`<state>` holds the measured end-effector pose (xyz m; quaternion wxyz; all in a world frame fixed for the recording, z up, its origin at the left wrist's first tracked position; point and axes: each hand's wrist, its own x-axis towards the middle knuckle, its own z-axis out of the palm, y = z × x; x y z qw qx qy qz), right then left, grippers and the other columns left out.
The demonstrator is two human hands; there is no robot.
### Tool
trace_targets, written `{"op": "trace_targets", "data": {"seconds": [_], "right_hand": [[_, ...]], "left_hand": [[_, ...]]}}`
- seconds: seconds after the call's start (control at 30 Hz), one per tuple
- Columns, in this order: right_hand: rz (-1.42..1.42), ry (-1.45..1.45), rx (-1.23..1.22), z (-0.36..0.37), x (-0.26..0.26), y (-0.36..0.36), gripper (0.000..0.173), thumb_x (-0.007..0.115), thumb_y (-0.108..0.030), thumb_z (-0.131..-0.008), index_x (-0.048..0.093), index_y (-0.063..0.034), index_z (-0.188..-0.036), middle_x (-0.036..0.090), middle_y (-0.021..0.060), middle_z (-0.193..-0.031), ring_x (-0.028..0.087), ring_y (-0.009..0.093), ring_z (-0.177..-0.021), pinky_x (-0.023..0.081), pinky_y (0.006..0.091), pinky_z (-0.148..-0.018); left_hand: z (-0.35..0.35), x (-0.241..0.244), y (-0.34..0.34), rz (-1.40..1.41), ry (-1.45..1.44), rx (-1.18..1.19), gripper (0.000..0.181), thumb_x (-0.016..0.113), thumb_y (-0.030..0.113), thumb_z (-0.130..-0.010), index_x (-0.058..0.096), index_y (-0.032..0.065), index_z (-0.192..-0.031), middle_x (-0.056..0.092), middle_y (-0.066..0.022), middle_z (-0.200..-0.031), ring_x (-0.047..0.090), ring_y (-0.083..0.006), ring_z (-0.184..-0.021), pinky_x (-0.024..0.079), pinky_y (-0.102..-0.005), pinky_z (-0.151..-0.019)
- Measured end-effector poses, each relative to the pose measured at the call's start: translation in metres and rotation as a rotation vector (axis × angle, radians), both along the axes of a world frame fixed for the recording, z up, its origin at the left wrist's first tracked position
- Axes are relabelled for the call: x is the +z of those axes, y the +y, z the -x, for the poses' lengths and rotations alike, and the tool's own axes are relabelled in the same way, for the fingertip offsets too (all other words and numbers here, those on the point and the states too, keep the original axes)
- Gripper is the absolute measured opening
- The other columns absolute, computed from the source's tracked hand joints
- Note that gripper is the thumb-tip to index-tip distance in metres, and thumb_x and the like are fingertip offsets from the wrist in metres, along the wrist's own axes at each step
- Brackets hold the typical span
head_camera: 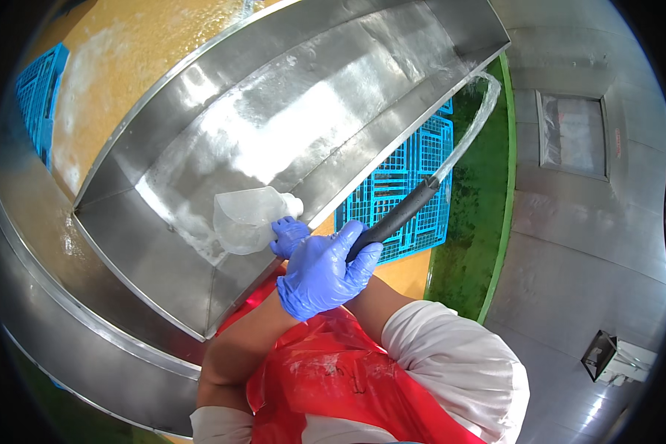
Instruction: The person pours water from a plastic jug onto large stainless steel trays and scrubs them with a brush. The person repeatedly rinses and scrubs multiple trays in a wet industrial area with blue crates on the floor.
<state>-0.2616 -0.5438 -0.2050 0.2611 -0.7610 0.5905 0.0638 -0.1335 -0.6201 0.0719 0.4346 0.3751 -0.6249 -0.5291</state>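
My left hand [324, 269], in a wet blue glove, crosses in front of my right forearm and is closed around a black hose [397, 216]. Water [472, 130] streams from the hose's end and arcs to the far right rim of a stainless steel trough [144, 244]. Beyond it my right hand [290, 236], also blue-gloved and partly hidden by the left, grips the near side of a translucent plastic scoop [241, 219]. This scoop looks like a cut-open jug with its neck to the right. It is over the trough's near end; whether it touches the metal I cannot tell.
Blue plastic pallets [386, 188] lie on the floor right of the trough, beside a green floor strip [472, 222]. Another blue pallet [41, 100] is at far left. A metal wall with a window [574, 136] stands right. A second steel basin [94, 333] curves along the lower left.
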Motion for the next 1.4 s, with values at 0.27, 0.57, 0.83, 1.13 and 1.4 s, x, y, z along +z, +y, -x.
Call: {"op": "trace_targets", "data": {"seconds": [0.27,0.57,0.83,1.13,1.4], "right_hand": [[0.002,-0.013,-0.023,-0.004,0.0,-0.001,0.036,0.06,-0.03,-0.068,0.059,-0.0067,-0.095,0.06,0.0104,-0.093,0.056,0.028,-0.096,0.049,0.0426,-0.077],[0.005,0.002,-0.038,-0.006,0.002,-0.003,0.036,0.06,-0.031,-0.068,0.059,-0.0073,-0.095,0.06,0.0102,-0.093,0.056,0.028,-0.097,0.048,0.0426,-0.077],[0.018,-0.008,-0.054,-0.007,0.001,-0.002,0.036,0.06,-0.031,-0.068,0.059,-0.0078,-0.095,0.06,0.0101,-0.094,0.055,0.027,-0.098,0.048,0.0426,-0.077],[-0.001,-0.39,-0.353,-0.009,-0.011,0.005,0.036,0.06,-0.032,-0.068,0.06,-0.0084,-0.095,0.059,0.01,-0.094,0.055,0.027,-0.098,0.048,0.0426,-0.077],[-0.116,0.155,-0.008,-0.015,0.019,-0.014,0.036,0.06,-0.032,-0.069,0.06,-0.0086,-0.095,0.06,0.0097,-0.096,0.055,0.027,-0.099,0.048,0.0421,-0.077]], "left_hand": [[0.006,0.005,-0.003,-0.018,-0.031,0.0,0.028,0.059,0.032,-0.087,0.056,0.0051,-0.094,0.057,-0.0126,-0.052,0.057,-0.0336,-0.045,0.041,-0.043,-0.041],[0.007,0.01,-0.004,0.072,-0.075,0.068,0.027,0.058,0.033,-0.087,0.055,0.0064,-0.093,0.055,-0.0121,-0.051,0.056,-0.0333,-0.043,0.041,-0.0431,-0.039],[0.006,0.01,-0.004,0.09,-0.091,0.077,0.027,0.059,0.033,-0.087,0.054,0.0066,-0.093,0.055,-0.0126,-0.052,0.055,-0.0333,-0.043,0.041,-0.0428,-0.039],[0.008,0.015,-0.006,0.039,-0.015,0.079,0.017,0.061,0.026,-0.084,0.057,0.0091,-0.084,0.054,-0.0057,-0.054,0.051,-0.0281,-0.045,0.038,-0.0365,-0.052],[0.009,0.014,-0.005,0.069,-0.05,0.059,0.017,0.06,0.027,-0.085,0.058,0.0102,-0.084,0.057,-0.0049,-0.057,0.051,-0.0282,-0.045,0.037,-0.0368,-0.053]]}}
